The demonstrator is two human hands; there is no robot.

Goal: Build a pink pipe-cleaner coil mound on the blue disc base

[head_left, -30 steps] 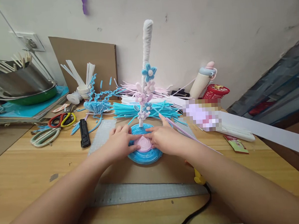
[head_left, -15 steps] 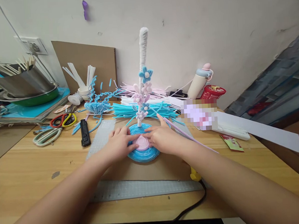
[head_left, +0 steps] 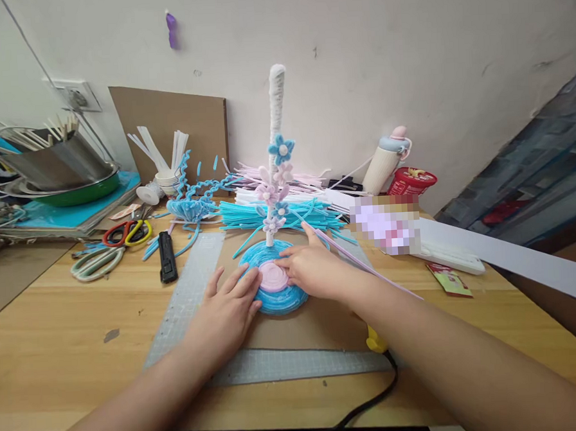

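A round blue coiled pipe-cleaner base (head_left: pixel 277 296) lies on a brown card (head_left: pixel 317 323) on the wooden table. A small pink coil (head_left: pixel 273 277) sits on top of it. From the base's far side rises a white wrapped stem (head_left: pixel 276 107) with blue and pink flowers (head_left: pixel 281 149). My right hand (head_left: pixel 313 269) rests on the base, fingers closed on the pink coil's right edge, and a long pink pipe cleaner (head_left: pixel 362 263) runs under it. My left hand (head_left: pixel 225 312) lies flat and open beside the base's left edge, fingertips touching it.
A pile of blue pipe cleaners (head_left: pixel 268 213) lies behind the base. Scissors (head_left: pixel 97 261) and a black knife (head_left: pixel 167 257) lie at the left, a metal pot (head_left: pixel 58 163) farther left. A bottle (head_left: pixel 384 159), a red tub (head_left: pixel 412 180) and a black cable (head_left: pixel 375 397) are at the right.
My left hand has drawn back from the pink coil toward me and now lies flat at the base's left edge. The right hand stays on the coil. The view shifted slightly.
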